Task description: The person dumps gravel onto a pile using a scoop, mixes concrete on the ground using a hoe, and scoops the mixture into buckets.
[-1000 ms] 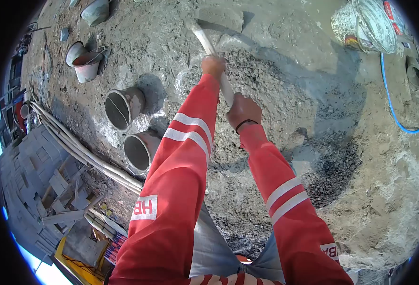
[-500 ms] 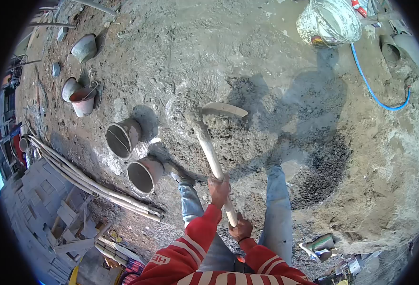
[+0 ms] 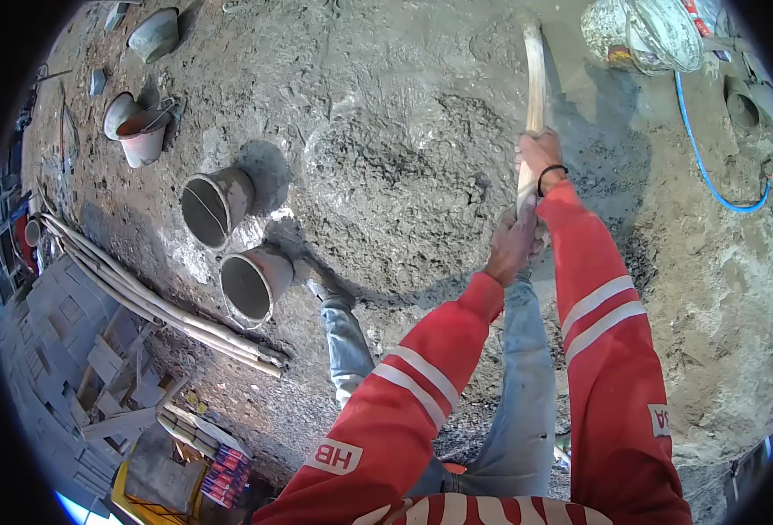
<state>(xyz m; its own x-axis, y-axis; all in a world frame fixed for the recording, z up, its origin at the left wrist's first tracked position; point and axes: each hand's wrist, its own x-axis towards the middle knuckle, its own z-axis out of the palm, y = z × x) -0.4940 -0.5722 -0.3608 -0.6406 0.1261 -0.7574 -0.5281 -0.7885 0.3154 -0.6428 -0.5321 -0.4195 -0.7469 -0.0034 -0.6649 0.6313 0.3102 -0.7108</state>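
Both hands are wrapped round a long pale wooden handle (image 3: 535, 77) that points away toward the top of the view. My left hand (image 3: 511, 243) grips its near end. Farther up the handle, my right hand (image 3: 540, 152), with a dark band at the wrist, is closed on it. The tool's blade cannot be made out at the far end. Left of the handle lies a heap of wet grey mortar (image 3: 395, 184) on the ground.
Two grey buckets (image 3: 217, 208) (image 3: 257, 282) stand left of the mortar. Farther left are more buckets (image 3: 141, 140) and long poles (image 3: 154, 302). A splattered tub (image 3: 645, 35) and blue hose (image 3: 702, 166) lie at the upper right. Wood scraps (image 3: 119, 376) lie lower left.
The handle swung from near my body, where its wide blade lay on the mortar, out to the upper right. Both hands moved up and right, and the right hand is now the farther one.
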